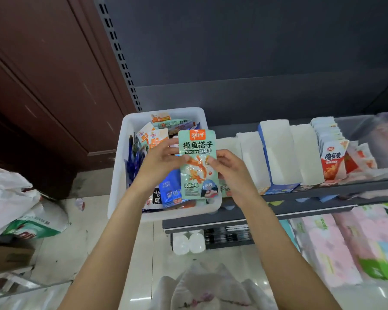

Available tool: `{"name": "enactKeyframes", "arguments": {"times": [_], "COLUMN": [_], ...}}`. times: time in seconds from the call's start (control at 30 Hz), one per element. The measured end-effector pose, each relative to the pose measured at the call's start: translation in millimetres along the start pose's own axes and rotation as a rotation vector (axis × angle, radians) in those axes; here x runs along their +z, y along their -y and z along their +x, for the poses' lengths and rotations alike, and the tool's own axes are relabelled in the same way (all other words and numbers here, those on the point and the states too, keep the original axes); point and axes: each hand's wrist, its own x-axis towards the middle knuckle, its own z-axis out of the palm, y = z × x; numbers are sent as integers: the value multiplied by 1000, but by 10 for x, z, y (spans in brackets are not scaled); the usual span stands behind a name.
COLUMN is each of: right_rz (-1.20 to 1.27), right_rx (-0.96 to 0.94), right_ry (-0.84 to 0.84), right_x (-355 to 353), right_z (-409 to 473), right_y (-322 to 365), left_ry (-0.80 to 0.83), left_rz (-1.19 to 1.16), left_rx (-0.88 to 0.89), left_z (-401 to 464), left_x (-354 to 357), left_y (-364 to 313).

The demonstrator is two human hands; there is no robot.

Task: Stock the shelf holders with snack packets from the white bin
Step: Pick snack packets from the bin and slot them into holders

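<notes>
A pale green snack packet (198, 162) with an orange label stands upright in front of me, above the white bin (121, 157). My left hand (159, 159) pinches its left edge and my right hand (227, 167) pinches its right edge. The bin sits at the left end of the shelf and holds several mixed packets, blue, orange and green. To the right stand white cardboard shelf holders (278, 153); those nearest the bin look empty. A holder further right carries red and white packets (333, 162).
The grey shelf edge (323, 193) runs right from the bin. Below it lie pink and green wrapped packs (349, 242). White bags (14, 198) and a cardboard box (7, 256) sit on the tiled floor at left. A brown wooden panel rises behind.
</notes>
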Motion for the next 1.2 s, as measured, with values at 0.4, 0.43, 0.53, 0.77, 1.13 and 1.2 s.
{"name": "enactKeyframes", "arguments": {"times": [0.4,0.43,0.53,0.77,1.13,1.2], "right_rz": [-821,-835,-897,-1221,-996,-847], "right_rx": [-617,-616,-614,-643,-571,-550], "right_ry": [-409,-385,-336,-227,-83,-11], "right_x": [-927,-926,-918,-992,-762,-508], "right_z": [-42,-37,-40,8,-92,-124], "right_y": [-145,-236,-503,-810,-531,-336], "left_ry": [17,1,-19,168,-277,-395], "left_rz": [662,721,883,1227,574,523], "left_rx": [689,709,792,651,266,107], "left_z": [519,499,445,268,-329,-328], "left_x": [881,879,842,823,244,-30], "left_y": [123,216,476,818,752,820]}}
